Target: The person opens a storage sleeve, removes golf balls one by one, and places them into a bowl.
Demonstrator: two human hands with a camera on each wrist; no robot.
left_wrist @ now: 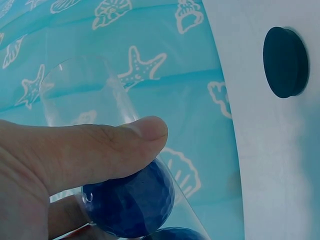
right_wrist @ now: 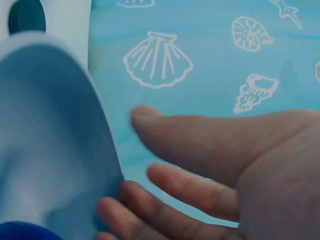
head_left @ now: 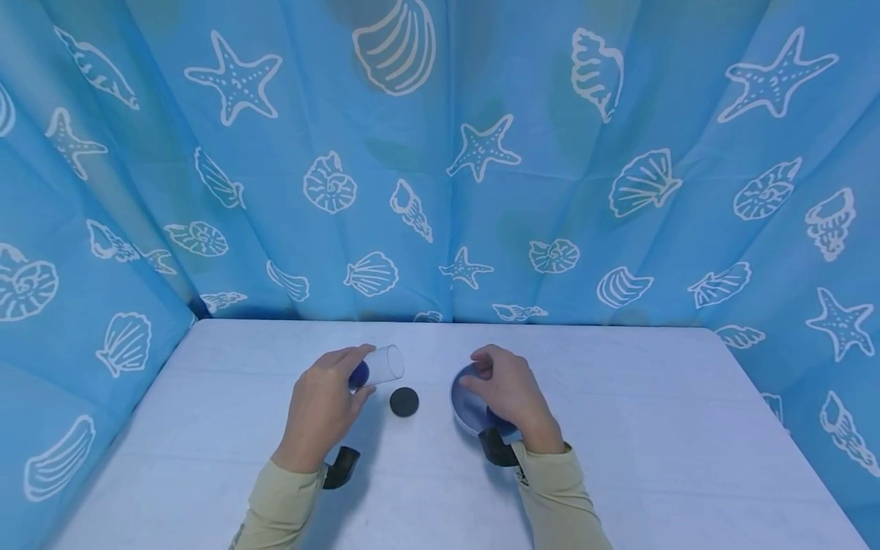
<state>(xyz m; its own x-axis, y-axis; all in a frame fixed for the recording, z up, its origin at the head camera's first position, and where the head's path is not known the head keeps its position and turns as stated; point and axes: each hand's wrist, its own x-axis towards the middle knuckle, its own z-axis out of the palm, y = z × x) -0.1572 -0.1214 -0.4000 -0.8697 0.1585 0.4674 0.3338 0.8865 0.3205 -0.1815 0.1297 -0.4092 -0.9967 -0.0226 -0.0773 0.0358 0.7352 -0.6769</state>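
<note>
Clear tube (head_left: pixel 382 365) tilted, mouth toward bowl (head_left: pixel 467 405)

Both forearms come up from the near edge of the surface, in pale beige sleeves, with a dark strap at each wrist. The left hand (head_left: pixel 321 403) is left of the middle, back upward, its thumb and fingers curled forward in a pinch. The right hand (head_left: pixel 507 393) is right of the middle, back upward, its fingers bent downward and slightly spread.
</note>
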